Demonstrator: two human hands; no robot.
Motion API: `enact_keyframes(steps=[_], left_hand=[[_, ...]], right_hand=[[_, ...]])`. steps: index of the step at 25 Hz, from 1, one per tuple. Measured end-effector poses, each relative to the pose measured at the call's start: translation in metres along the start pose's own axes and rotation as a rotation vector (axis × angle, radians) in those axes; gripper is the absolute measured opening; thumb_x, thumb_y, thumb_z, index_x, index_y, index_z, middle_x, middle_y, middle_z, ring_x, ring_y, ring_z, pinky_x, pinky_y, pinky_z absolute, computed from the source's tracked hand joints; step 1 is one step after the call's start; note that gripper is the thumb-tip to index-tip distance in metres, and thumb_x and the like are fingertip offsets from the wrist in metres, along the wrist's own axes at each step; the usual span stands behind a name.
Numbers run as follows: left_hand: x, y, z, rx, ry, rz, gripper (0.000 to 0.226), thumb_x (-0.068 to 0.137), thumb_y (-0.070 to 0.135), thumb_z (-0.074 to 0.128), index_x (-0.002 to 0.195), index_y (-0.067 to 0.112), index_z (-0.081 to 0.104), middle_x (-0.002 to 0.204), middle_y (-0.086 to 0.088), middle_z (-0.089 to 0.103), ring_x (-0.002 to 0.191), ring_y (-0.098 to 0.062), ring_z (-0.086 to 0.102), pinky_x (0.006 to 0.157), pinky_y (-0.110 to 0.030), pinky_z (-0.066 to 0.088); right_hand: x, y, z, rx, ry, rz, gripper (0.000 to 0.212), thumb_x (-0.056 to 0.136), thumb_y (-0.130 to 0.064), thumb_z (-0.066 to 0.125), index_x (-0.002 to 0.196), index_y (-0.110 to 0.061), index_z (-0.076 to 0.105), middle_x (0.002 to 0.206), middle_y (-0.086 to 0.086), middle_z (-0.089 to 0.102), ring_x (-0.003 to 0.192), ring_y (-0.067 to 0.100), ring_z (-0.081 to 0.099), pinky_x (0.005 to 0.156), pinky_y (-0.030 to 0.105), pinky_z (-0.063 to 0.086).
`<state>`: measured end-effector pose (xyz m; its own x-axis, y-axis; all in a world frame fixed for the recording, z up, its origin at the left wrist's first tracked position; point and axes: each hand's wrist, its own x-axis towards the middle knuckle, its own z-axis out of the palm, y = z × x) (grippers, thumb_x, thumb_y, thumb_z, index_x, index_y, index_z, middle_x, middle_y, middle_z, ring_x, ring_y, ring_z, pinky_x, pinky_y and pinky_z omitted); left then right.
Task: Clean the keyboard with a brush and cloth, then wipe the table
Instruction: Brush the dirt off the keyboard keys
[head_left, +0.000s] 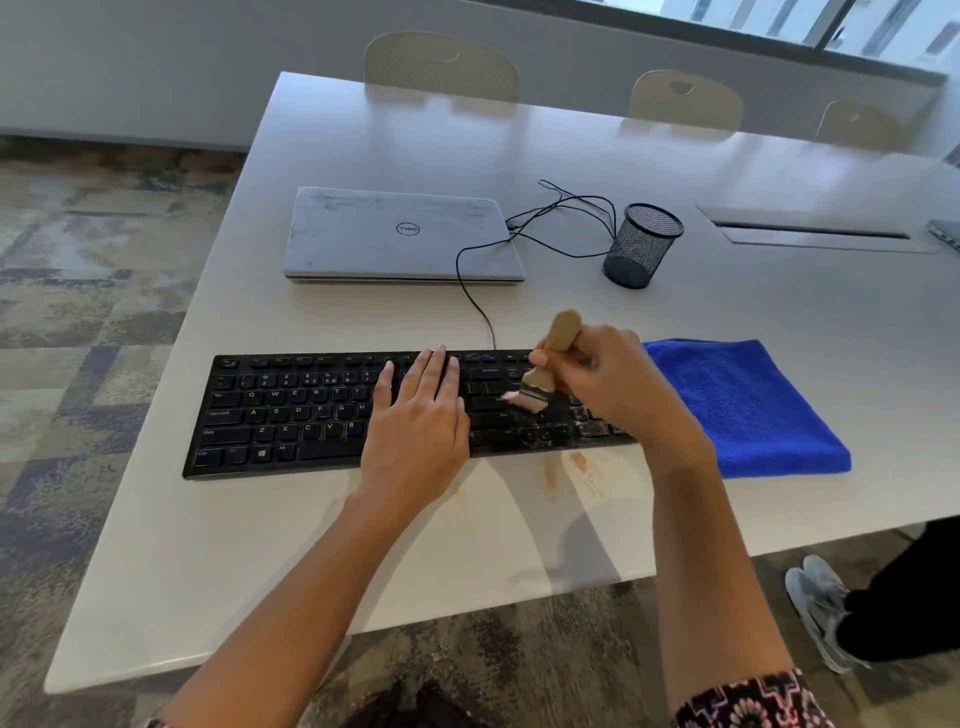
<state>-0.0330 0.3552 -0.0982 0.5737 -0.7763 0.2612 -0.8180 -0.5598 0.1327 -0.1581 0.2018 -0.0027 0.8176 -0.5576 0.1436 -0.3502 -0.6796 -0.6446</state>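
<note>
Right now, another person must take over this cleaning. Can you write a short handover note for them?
Left hand: open, flat on the keyboard, steadying it.
Right hand: grips the brush, bristles on the right-side keys.
Blue cloth: folded on the table, at the keyboard's right end, untouched.
Done: brushing begun.
Left: finish brushing, wipe keyboard with cloth, wipe table.

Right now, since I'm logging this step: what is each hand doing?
Left hand: open, flat on the keyboard.
Right hand: holding the brush.
</note>
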Motion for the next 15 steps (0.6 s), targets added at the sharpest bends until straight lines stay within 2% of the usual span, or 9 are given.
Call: enact_keyframes(steps=[1, 2, 5, 6, 8, 11, 13, 15], left_hand=[[0.000, 0.000, 0.000, 0.001, 0.002, 0.001, 0.062, 0.097, 0.037, 0.013, 0.146, 0.012, 0.041, 0.154, -0.007, 0.037, 0.144, -0.019, 0.031, 0.118, -0.050, 0.018], [0.000, -0.001, 0.000, 0.001, 0.003, 0.001, 0.062, 0.097, 0.036, 0.013, 0.146, 0.011, 0.041, 0.154, -0.007, 0.038, 0.144, -0.019, 0.031, 0.118, -0.050, 0.018], [-0.001, -0.001, 0.000, -0.006, 0.010, 0.000, 0.061, 0.097, 0.036, 0.015, 0.145, 0.011, 0.043, 0.153, -0.007, 0.039, 0.143, -0.020, 0.033, 0.118, -0.051, 0.020], [0.000, 0.000, 0.000, -0.004, 0.011, 0.000, 0.061, 0.097, 0.036, 0.016, 0.145, 0.011, 0.043, 0.153, -0.008, 0.039, 0.143, -0.020, 0.033, 0.118, -0.051, 0.020], [0.000, 0.000, 0.000, 0.003, 0.012, -0.003, 0.061, 0.097, 0.036, 0.016, 0.145, 0.011, 0.044, 0.153, -0.007, 0.039, 0.143, -0.020, 0.033, 0.117, -0.051, 0.020], [0.000, 0.000, 0.001, 0.005, 0.009, -0.003, 0.060, 0.097, 0.036, 0.018, 0.144, 0.011, 0.045, 0.152, -0.008, 0.041, 0.142, -0.020, 0.034, 0.117, -0.051, 0.021], [0.000, 0.000, 0.000, 0.009, 0.007, 0.001, 0.060, 0.097, 0.036, 0.017, 0.145, 0.011, 0.044, 0.152, -0.008, 0.040, 0.143, -0.020, 0.034, 0.117, -0.051, 0.021], [0.000, 0.000, -0.001, 0.008, 0.005, 0.000, 0.060, 0.097, 0.036, 0.016, 0.145, 0.011, 0.043, 0.153, -0.007, 0.039, 0.143, -0.019, 0.033, 0.117, -0.051, 0.021]], right_hand=[[0.001, 0.001, -0.002, 0.051, 0.056, 0.010, 0.017, 0.094, -0.028, 0.069, 0.097, -0.014, 0.076, 0.082, -0.001, 0.075, 0.076, 0.010, 0.072, 0.074, 0.029, 0.059], [0.001, 0.001, 0.000, 0.072, 0.123, 0.015, 0.015, 0.094, -0.028, 0.069, 0.096, -0.015, 0.076, 0.083, -0.001, 0.076, 0.077, 0.015, 0.072, 0.074, 0.031, 0.059], [-0.008, -0.001, 0.020, 0.021, 0.253, 0.010, 0.017, 0.097, -0.028, 0.064, 0.096, -0.014, 0.074, 0.077, -0.005, 0.072, 0.066, -0.003, 0.064, 0.062, 0.011, 0.048], [-0.015, -0.002, 0.028, 0.003, 0.285, 0.006, 0.020, 0.099, -0.029, 0.062, 0.094, -0.012, 0.072, 0.071, -0.008, 0.068, 0.061, -0.005, 0.060, 0.060, 0.009, 0.044], [-0.026, -0.001, 0.041, -0.039, 0.317, 0.007, 0.026, 0.101, -0.029, 0.058, 0.086, -0.010, 0.065, 0.060, -0.013, 0.057, 0.061, -0.003, 0.057, 0.056, 0.010, 0.040], [-0.036, -0.003, 0.040, -0.016, 0.266, 0.004, 0.030, 0.102, -0.029, 0.056, 0.076, -0.014, 0.058, 0.057, -0.013, 0.054, 0.057, -0.001, 0.057, 0.053, 0.012, 0.038], [-0.036, -0.007, 0.031, 0.068, 0.289, -0.009, 0.024, 0.101, -0.026, 0.058, 0.079, -0.018, 0.061, 0.060, -0.013, 0.057, 0.056, 0.001, 0.059, 0.051, 0.014, 0.041], [-0.029, -0.009, 0.025, 0.101, 0.392, -0.010, 0.019, 0.100, -0.026, 0.060, 0.089, -0.014, 0.069, 0.065, -0.011, 0.062, 0.058, 0.002, 0.062, 0.050, 0.014, 0.044]])
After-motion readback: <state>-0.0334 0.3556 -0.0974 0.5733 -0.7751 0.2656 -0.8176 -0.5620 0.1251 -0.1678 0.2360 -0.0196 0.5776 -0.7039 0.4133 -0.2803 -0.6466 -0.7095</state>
